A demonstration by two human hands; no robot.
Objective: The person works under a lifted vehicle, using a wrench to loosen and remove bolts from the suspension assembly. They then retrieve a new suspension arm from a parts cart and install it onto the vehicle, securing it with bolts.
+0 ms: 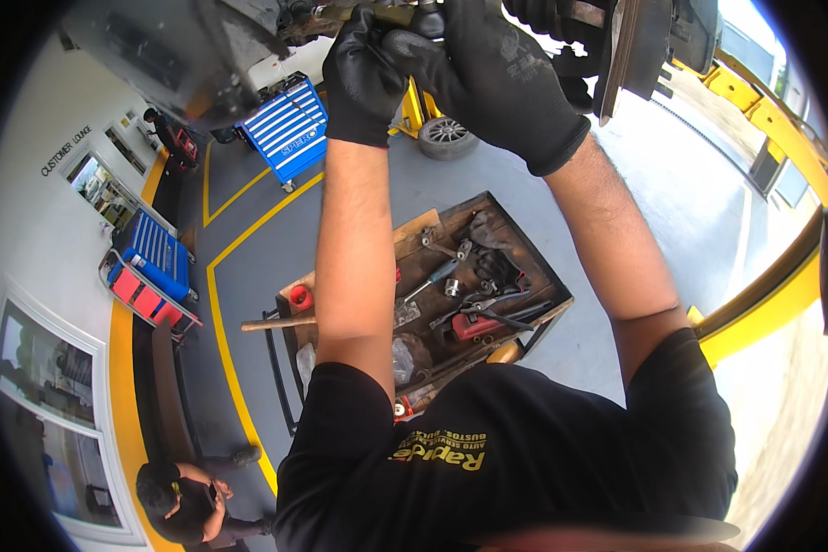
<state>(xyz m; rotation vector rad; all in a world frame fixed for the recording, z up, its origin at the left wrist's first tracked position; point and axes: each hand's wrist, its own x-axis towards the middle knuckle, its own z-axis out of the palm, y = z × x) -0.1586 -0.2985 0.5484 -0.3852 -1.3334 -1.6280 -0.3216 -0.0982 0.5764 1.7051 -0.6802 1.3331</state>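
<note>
Both my hands wear black gloves and are raised overhead at the underside of a lifted car. My left hand (363,83) is closed with its fingers curled, close to a metal rod (391,14). My right hand (506,87) is bent inward beside it, its thumb reaching toward the left hand. Between them, at the top edge, shows a rounded dark metal joint (427,20). What the fingers grip is hidden by the gloves and the picture's edge. Just right of my right hand hangs a brake disc (620,60) seen edge-on.
Below my arms stands a tool cart (547,317) with pliers, a screwdriver (432,280), a socket (452,288) and a wooden handle (276,324). Blue tool cabinets (290,133), a loose wheel (447,138) and yellow lift parts (768,308) surround it. A person (179,501) is at lower left.
</note>
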